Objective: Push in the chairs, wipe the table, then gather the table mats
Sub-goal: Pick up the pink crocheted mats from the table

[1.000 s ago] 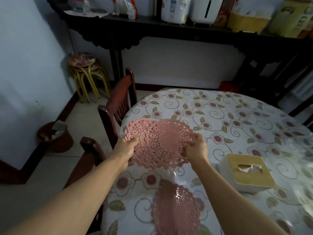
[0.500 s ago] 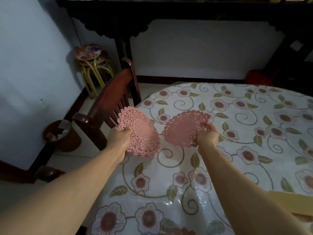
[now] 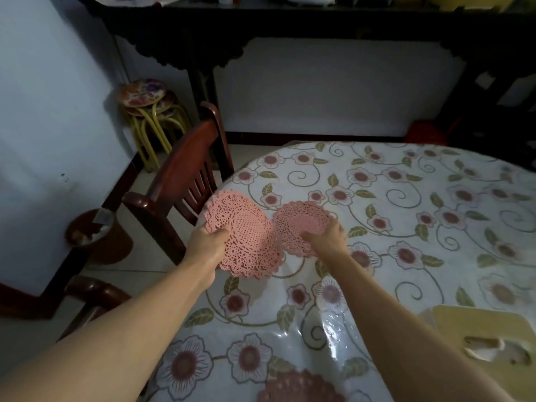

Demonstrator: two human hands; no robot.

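Observation:
My left hand (image 3: 209,242) grips the near edge of a pink lace table mat (image 3: 246,242), held tilted above the table's left edge. My right hand (image 3: 327,236) pinches a second, smaller-looking pink lace mat (image 3: 301,224) just right of the first; the two mats nearly touch. A third pink mat (image 3: 298,387) lies flat on the round table (image 3: 406,227), which has a floral cover, at the bottom of the view. A dark wooden chair (image 3: 182,181) stands pushed against the table's left side.
A wooden-lidded tissue box (image 3: 490,338) sits on the table at lower right. Another chair back (image 3: 92,288) shows at lower left. A brown waste bin (image 3: 95,236) and stacked yellow-legged stools (image 3: 150,111) stand by the left wall. A dark sideboard (image 3: 290,18) runs along the back.
The overlapped mats were pulled apart, one into each hand. Since then my hands have drawn closer together again and the view has tilted, showing the third mat and tissue box.

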